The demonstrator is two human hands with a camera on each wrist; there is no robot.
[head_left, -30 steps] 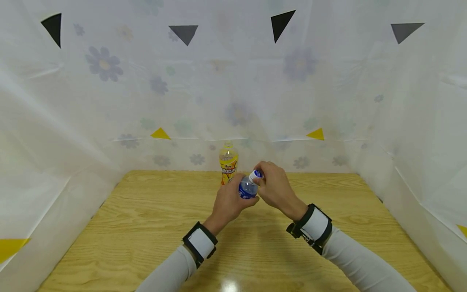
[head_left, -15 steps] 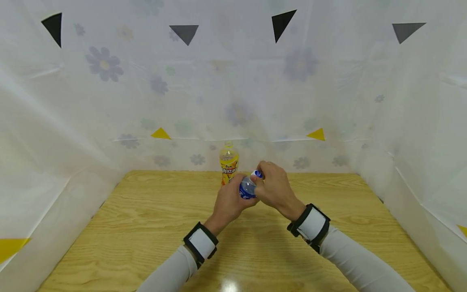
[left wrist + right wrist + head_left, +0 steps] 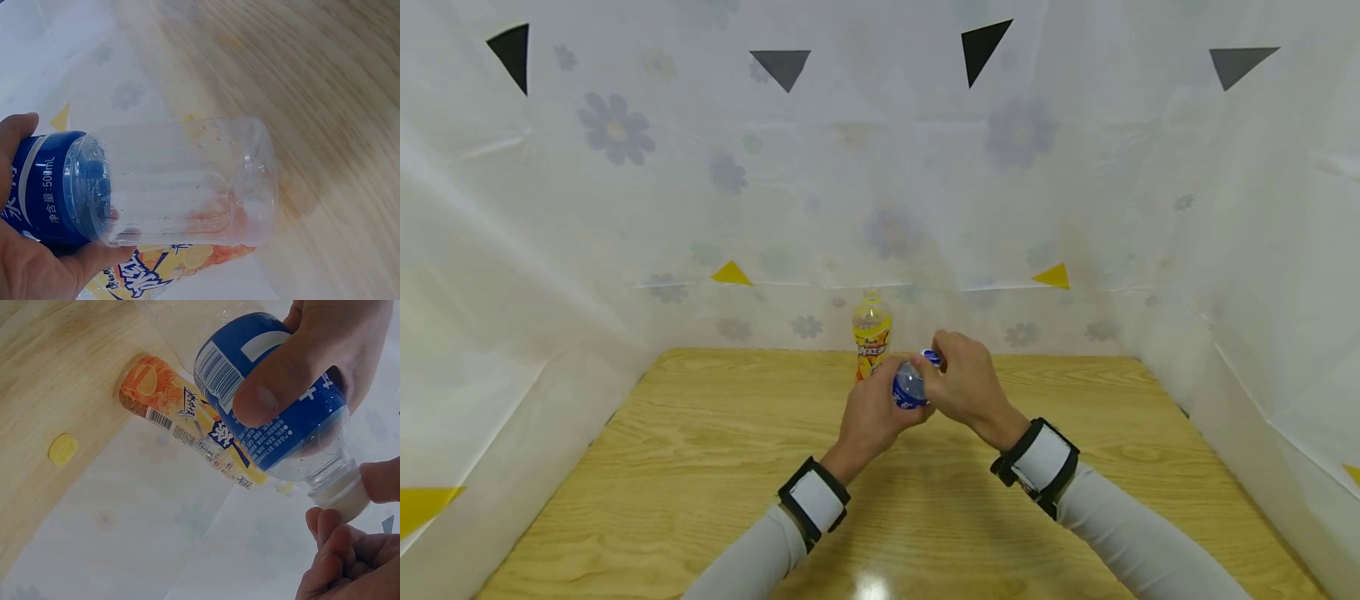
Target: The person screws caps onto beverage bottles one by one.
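Observation:
My left hand [image 3: 868,408] grips a clear plastic bottle [image 3: 910,387] round its blue label, tilted with its neck toward the right. The bottle's lower half [image 3: 181,181] is see-through, with droplets inside. At the neck, my right hand [image 3: 966,385] pinches the white cap [image 3: 347,497] between thumb and fingers; from the head its blue top shows partly behind them. Right behind the left hand stands a yellow-labelled drink bottle [image 3: 872,327], its mouth uncapped.
A yellow bottle cap [image 3: 63,449] lies on the wooden table [image 3: 715,467], near the yellow-labelled bottle. White flowered sheeting [image 3: 820,200] with stuck-on black, grey and yellow triangles walls the table at the back and both sides.
My right thumb has shifted over the bottle's neck and cap, covering more of them. The left hand and the yellow-labelled bottle keep their places.

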